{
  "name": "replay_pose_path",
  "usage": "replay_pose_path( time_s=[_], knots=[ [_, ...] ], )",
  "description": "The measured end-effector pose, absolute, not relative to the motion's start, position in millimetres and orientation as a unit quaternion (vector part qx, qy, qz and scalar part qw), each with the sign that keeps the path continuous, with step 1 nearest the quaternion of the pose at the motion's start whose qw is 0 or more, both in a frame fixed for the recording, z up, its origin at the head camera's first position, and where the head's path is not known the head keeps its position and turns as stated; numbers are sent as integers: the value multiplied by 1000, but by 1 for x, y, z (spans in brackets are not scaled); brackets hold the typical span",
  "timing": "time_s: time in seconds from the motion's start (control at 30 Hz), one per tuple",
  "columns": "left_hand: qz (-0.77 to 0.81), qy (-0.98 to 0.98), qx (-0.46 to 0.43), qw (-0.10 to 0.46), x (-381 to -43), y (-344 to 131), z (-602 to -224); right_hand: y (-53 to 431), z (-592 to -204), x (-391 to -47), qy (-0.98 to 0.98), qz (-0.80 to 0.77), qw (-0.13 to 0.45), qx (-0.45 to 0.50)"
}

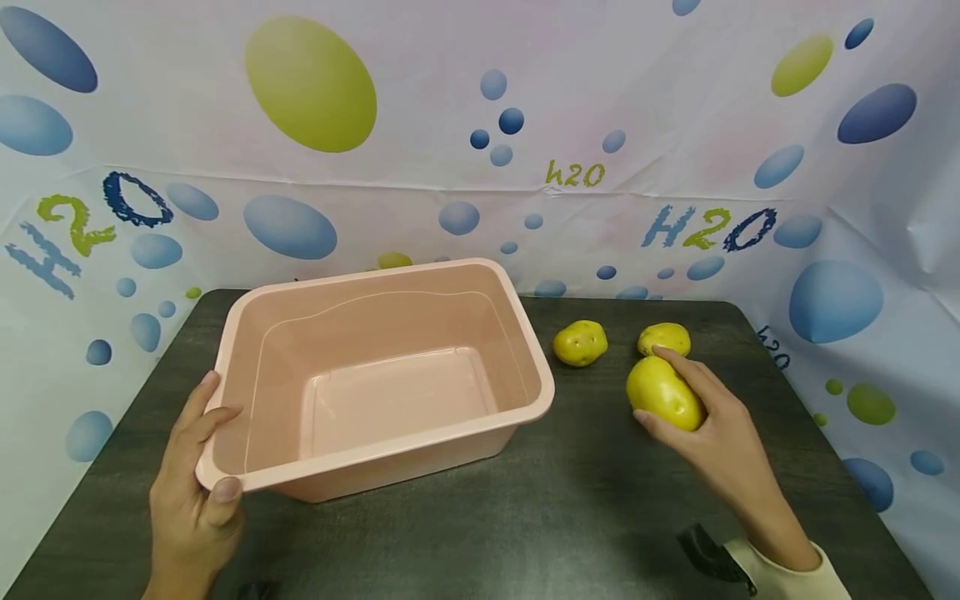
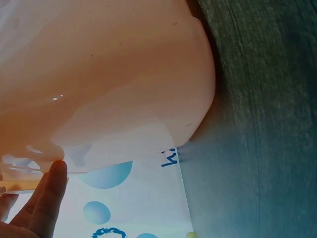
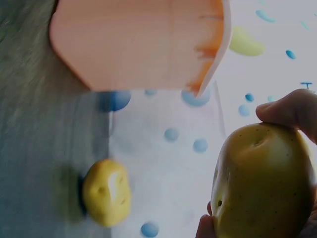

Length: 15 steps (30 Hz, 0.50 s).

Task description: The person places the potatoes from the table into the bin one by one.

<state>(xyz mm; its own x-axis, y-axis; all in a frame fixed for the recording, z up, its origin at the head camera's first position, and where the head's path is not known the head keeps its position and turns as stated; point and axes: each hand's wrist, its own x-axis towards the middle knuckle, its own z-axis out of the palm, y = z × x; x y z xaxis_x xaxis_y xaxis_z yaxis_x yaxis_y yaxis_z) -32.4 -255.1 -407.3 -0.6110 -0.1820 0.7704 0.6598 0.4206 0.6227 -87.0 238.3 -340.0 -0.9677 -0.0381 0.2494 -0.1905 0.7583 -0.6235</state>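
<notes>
Right hand (image 1: pixel 720 437) holds one yellow potato (image 1: pixel 666 393), thumb on the near side and fingers over the far side; in the right wrist view this potato appears clear of the dark tabletop (image 1: pixel 495 525). Left hand (image 1: pixel 191 492) grips the left rim of the pale pink tub (image 1: pixel 375 329), thumb on the outside of the near corner, fingertips over the edge. Progress, by judgement: early. One potato is picked up; the second potato (image 1: pixel 580 343) and the third potato (image 1: pixel 664 337) lie on the tabletop, not yet in hand, and none shows inside the tub. Location: the held potato is to the right of the tub, well apart from it; the second lies just beside the tub's right side, the third farther right, directly beyond the held one. Contact between those last two cannot be told. Appearance: held potato is smooth, rounded and glossy, with small dark specks and a shallow dimple near one end in the right wrist view. Second is knobbly, with several visible pits; third is partly hidden by fingertips.
</notes>
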Motion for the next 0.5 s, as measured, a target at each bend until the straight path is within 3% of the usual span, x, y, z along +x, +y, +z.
replay_pose_path(
  time_s=[0.5],
  knots=[
    [-524,-727,-171,409,-32,-250,-401,191,-291,-105,-911,369,80,164]
  ],
)
